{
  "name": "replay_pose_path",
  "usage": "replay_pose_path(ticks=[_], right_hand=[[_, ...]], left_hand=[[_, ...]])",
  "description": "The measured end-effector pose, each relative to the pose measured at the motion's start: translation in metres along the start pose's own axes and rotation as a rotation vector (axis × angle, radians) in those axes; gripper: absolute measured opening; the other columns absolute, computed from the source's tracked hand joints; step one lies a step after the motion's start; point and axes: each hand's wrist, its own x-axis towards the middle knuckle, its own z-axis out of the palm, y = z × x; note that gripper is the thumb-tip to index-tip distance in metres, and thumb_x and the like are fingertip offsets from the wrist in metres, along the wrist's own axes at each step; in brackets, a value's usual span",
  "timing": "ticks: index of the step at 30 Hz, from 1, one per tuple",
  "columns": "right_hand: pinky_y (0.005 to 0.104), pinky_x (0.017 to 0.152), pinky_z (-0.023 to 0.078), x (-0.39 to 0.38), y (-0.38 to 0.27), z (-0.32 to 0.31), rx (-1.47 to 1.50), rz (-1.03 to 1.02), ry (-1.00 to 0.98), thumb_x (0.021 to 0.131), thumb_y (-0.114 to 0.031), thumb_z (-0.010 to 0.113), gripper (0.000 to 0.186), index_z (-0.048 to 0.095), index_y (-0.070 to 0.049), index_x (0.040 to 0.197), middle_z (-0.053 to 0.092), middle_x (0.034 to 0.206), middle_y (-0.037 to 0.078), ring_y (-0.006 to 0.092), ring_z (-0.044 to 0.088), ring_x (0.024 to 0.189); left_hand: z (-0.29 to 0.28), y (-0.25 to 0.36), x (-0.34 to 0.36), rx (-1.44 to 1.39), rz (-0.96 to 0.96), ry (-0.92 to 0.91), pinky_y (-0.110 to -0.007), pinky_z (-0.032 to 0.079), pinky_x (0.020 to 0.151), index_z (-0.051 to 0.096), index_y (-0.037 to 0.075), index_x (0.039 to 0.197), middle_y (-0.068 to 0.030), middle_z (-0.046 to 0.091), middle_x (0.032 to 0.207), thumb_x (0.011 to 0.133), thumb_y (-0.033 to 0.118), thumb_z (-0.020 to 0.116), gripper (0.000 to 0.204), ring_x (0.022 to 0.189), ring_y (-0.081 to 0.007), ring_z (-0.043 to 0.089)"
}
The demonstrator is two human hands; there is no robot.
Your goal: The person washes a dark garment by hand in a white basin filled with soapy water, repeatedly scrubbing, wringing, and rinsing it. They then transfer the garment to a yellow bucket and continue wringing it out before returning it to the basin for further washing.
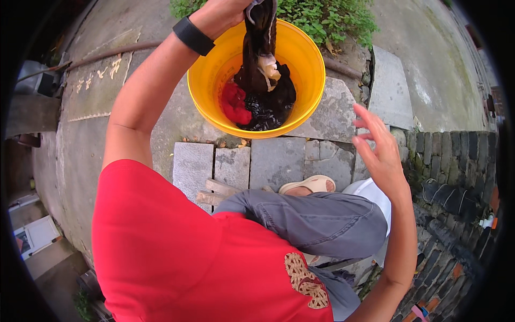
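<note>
At the top edge, my left hand [228,12] is closed on a dark wet garment [256,53] and holds it up over a yellow bucket [310,80]. The garment hangs down into the bucket, with a whitish part [268,70] showing low on it. More dark cloth and a bunched red cloth [235,103] lie in dark water at the bottom. To the right of the bucket, apart from it, my right hand [380,150] is raised in the air. Its fingers are spread and bent, with nothing in them.
Leafy green plants [327,19] grow just behind the bucket. Uneven stone slabs [276,163] pave the ground, with small wooden pieces [217,190] near my knee. A white object [371,194] is partly hidden behind my leg. Stacked dark tiles [456,161] stand at the right.
</note>
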Motion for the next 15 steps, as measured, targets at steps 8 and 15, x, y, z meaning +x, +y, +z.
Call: replay_pose_path(ticks=[8,15], right_hand=[[0.0318,0.086,0.043,0.139,-0.003,0.053,0.096,-0.087,0.288,0.084,-0.023,0.056,0.052,0.041,-0.001,0.129,0.053,0.118,0.010,0.0187,0.051,0.104],[0.0260,0.077,0.042,0.113,0.025,0.040,0.490,0.299,-0.295,0.074,-0.032,0.065,0.063,0.046,-0.002,0.127,0.056,0.113,0.007,0.0133,0.052,0.096]], left_hand=[[0.054,0.110,-0.007,-0.306,0.304,-0.284,-0.026,0.046,0.047,0.052,0.003,0.064,-0.0074,0.053,0.057,0.070,0.003,0.054,0.007,0.048,-0.0152,0.054],[0.031,0.119,-0.004,-0.334,0.329,-0.271,-0.028,0.051,0.051,0.051,0.002,0.065,-0.0100,0.056,0.059,0.068,-0.001,0.051,0.005,0.052,-0.0192,0.058]])
